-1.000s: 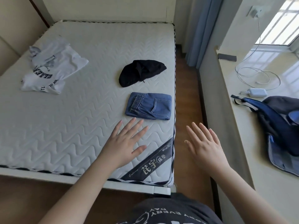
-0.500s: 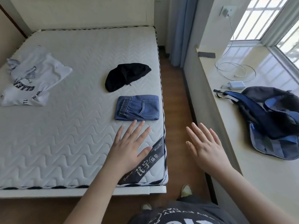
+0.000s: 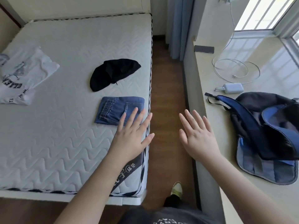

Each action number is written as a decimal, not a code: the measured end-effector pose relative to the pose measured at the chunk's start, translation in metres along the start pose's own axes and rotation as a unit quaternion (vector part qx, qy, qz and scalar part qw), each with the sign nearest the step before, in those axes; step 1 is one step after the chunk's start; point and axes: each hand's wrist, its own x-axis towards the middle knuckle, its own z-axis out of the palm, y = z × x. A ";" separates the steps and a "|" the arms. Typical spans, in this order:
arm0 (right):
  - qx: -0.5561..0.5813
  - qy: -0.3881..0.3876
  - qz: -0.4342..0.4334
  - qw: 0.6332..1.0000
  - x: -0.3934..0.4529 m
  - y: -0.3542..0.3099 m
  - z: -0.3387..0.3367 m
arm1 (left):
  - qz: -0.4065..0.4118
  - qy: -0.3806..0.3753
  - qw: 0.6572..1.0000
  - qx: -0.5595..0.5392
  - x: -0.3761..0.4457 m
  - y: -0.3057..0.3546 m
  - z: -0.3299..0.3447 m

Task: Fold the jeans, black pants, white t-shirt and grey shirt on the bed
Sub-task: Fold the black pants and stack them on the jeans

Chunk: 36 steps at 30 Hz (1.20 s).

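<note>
The folded jeans (image 3: 116, 109) lie near the right edge of the white mattress (image 3: 64, 135). Behind them sit the black pants (image 3: 111, 73) in a loose heap. At the far left the white t-shirt (image 3: 21, 73) with dark print lies rumpled, a grey shirt partly under it at the frame edge. My left hand (image 3: 132, 135) hovers flat with spread fingers over the mattress corner, its fingertips overlapping the jeans' near right corner. My right hand (image 3: 197, 136) is held flat over the floor gap, holding nothing.
A narrow wooden floor strip (image 3: 166, 94) runs between bed and a window ledge (image 3: 226, 126). On the ledge lie a dark blue backpack (image 3: 265, 130), a white power bank (image 3: 233, 88) with cable and a dark phone (image 3: 204, 49). A blue curtain (image 3: 181, 26) hangs behind.
The view has swung right and closer to the bed's right edge. My left hand has shifted right and forward, reaching the jeans' corner; my right hand stays spread over the gap.
</note>
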 end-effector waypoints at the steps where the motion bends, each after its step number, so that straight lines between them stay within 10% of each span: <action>1: 0.004 0.002 -0.002 1.000 0.008 0.008 -0.003 | -0.005 0.003 1.000 0.002 0.008 0.003 -0.003; 36: -0.009 -0.049 -0.154 0.987 0.438 0.025 0.005 | -0.118 0.035 0.992 0.004 0.341 -0.164 0.029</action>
